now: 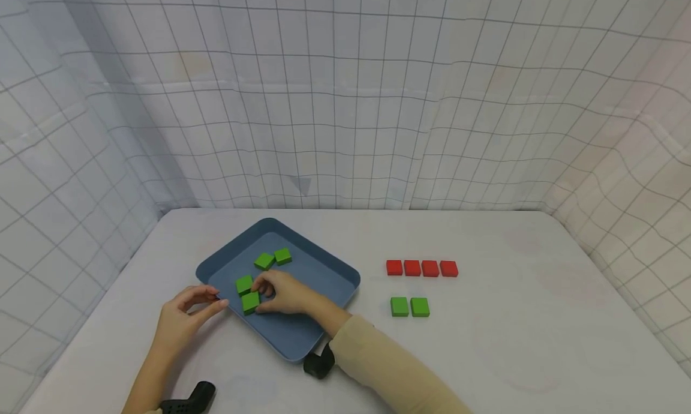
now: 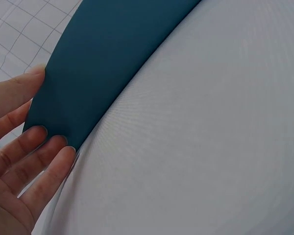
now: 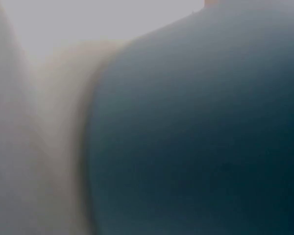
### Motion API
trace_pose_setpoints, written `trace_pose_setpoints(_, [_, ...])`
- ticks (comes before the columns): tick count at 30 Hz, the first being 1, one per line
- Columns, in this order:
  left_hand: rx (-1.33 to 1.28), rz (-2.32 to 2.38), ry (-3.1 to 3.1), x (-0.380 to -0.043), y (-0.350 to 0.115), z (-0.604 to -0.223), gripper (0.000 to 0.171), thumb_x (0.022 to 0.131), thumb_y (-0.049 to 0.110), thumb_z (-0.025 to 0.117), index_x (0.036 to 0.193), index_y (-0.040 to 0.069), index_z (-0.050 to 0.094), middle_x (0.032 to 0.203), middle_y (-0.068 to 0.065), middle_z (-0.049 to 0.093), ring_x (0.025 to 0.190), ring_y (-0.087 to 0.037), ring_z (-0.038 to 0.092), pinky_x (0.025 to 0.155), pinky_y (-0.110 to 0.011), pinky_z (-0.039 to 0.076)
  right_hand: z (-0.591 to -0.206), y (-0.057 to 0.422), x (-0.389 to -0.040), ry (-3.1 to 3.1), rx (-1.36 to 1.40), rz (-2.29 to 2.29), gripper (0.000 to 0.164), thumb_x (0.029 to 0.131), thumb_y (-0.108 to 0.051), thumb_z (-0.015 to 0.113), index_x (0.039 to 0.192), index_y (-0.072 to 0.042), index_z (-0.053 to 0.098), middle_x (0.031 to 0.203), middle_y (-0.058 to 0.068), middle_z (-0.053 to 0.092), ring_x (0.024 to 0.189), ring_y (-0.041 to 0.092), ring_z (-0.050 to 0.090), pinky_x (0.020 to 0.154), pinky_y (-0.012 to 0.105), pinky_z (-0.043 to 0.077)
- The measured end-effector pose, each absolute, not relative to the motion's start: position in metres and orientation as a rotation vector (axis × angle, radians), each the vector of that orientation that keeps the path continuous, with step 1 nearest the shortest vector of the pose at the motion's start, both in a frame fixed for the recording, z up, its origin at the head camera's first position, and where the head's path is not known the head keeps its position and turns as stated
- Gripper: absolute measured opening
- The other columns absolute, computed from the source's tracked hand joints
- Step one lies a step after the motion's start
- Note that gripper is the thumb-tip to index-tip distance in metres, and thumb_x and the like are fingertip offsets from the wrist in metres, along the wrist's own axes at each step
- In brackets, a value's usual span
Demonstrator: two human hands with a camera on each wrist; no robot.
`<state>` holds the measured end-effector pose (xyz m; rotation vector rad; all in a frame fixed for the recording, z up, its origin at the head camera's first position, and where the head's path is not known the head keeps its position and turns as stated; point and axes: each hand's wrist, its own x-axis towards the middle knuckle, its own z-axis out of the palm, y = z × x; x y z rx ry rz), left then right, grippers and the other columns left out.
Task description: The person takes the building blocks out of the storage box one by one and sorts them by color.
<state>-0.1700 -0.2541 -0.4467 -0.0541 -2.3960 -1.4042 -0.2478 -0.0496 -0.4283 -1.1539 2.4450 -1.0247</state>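
My right hand (image 1: 285, 292) reaches over the blue tray (image 1: 335, 269). Its thumb and forefinger pinch a green block (image 1: 250, 303) on the tray floor. Beside that block sits another green block (image 1: 244, 285). Farther back in the tray lie two more green blocks, one (image 1: 264, 261) near the other (image 1: 283, 256). My left hand (image 1: 180, 317) is at the tray's left corner; in the left wrist view its thumb and fingertips (image 2: 56, 142) touch the tray's outer wall (image 2: 93, 68). The right wrist view is blurred and shows mostly blue tray.
Right of the tray, several red blocks (image 1: 412, 268) lie in a row, with two green blocks (image 1: 399, 306) in front of them. Black straps (image 1: 318, 365) show by both wrists. Gridded white cloth (image 1: 345, 102) hangs behind and beside the white table (image 1: 513, 318).
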Motion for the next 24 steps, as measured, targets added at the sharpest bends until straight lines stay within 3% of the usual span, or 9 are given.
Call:
trace_pose_setpoints(9, [-0.054, -1.400, -2.391, -0.170, -0.253, -0.446, 0.029, 0.076, 0.007, 0.074, 0.100, -0.003, 0.062, 0.088, 0.008, 0.060, 0.080, 0.006, 0.055, 0.069, -0.007, 0.047, -0.419, -0.035, -0.251, 2.390, -1.060, -1.150, 0.034, 0.079, -0.008, 0.072, 0.110, -0.005, 0.059, 0.099, 0.001, 0.057, 0.075, 0.002, 0.048, 0.065, 0.010, 0.043])
trace_pose_setpoints(24, [-0.056, -1.403, -2.390, -0.170, -0.254, -0.447, 0.027, 0.075, 0.005, 0.074, 0.098, -0.004, 0.062, 0.086, 0.010, 0.060, 0.078, 0.006, 0.056, 0.068, -0.006, 0.047, -0.403, 0.007, -0.253, 2.366, -1.049, -1.295, 0.035, 0.079, -0.010, 0.072, 0.110, -0.007, 0.056, 0.102, 0.003, 0.056, 0.082, 0.009, 0.052, 0.069, 0.016, 0.046])
